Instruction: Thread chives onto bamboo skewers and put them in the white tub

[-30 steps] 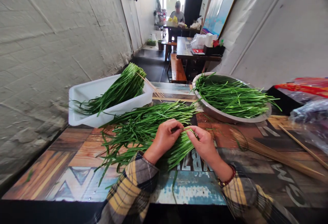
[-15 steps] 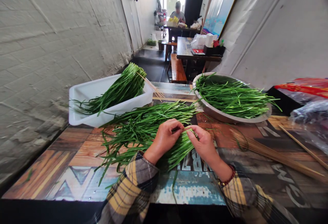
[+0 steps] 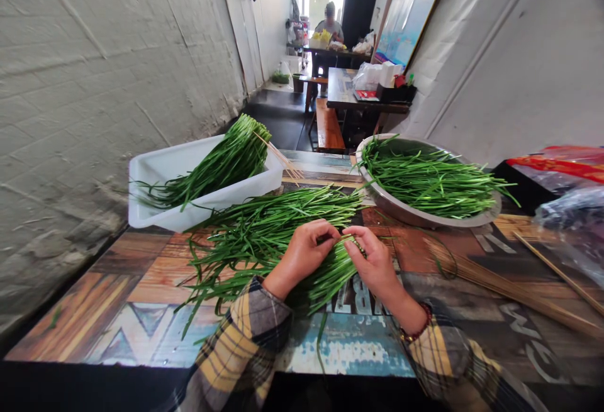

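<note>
My left hand [image 3: 309, 247] is closed at the pale cut ends of a bunch of chives [image 3: 333, 278], with thumb and forefinger pinched together. Facing it, my right hand [image 3: 372, 260] pinches the same ends from the other side. A thin skewer seems to run through the ends between my fingertips, mostly hidden. Loose chives [image 3: 268, 226] lie in a pile just beyond and left of my hands. At the back left, a white plastic tray [image 3: 141, 195] holds a thick row of chives [image 3: 240, 148] with several thin skewers [image 3: 285, 161] sticking out.
A metal bowl [image 3: 401, 214] heaped with chives stands at the back right. Bamboo skewers [image 3: 509, 286] lie spread on the patterned table [image 3: 349, 349] to the right, near plastic bags [image 3: 573, 211]. Farther off are a bench [image 3: 328, 122], another table [image 3: 340, 88] and a seated person [image 3: 329, 25].
My right fingertips have shifted slightly at the cut ends. Both hands stay at the same bunch, and the view has moved only a little.
</note>
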{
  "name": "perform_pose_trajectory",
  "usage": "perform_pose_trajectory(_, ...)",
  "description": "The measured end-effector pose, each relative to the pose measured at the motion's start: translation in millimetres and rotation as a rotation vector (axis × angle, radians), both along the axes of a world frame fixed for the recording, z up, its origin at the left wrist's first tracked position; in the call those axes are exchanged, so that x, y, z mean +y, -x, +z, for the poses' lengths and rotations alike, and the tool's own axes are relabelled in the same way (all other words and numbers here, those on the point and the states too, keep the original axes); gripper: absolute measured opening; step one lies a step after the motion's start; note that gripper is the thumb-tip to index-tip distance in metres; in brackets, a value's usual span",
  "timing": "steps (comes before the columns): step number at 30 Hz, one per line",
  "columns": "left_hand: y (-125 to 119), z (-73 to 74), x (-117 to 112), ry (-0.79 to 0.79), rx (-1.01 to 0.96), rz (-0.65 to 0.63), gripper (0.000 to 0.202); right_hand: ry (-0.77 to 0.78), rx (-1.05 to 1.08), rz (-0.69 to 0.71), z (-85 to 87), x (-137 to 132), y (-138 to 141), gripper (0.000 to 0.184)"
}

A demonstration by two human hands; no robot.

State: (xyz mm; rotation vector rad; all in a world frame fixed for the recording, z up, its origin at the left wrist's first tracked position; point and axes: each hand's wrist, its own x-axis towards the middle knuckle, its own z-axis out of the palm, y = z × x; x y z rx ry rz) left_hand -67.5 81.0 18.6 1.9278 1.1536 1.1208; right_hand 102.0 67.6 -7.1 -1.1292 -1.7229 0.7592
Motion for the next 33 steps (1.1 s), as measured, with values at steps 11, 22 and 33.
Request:
perform_pose_trajectory(11,5.2,8.8,-1.5,0.119,0.003,-0.067,0.014,0.008,-0.019,-0.021,-3.9,3.3,-0.5,0.015)
perform_pose_trajectory(22,3.3,4.7,0.8,0.164,0.011,-0.014,0.023,-0.025,-0.046,-0.005,3.8,6.2,1.0,0.013)
perform_pose_trajectory(33,-4.0,2.6,1.2,0.306,-0.015,-0.107,0.029,-0.162,-0.081,0.013,3.5,7.2,3.6,0.018)
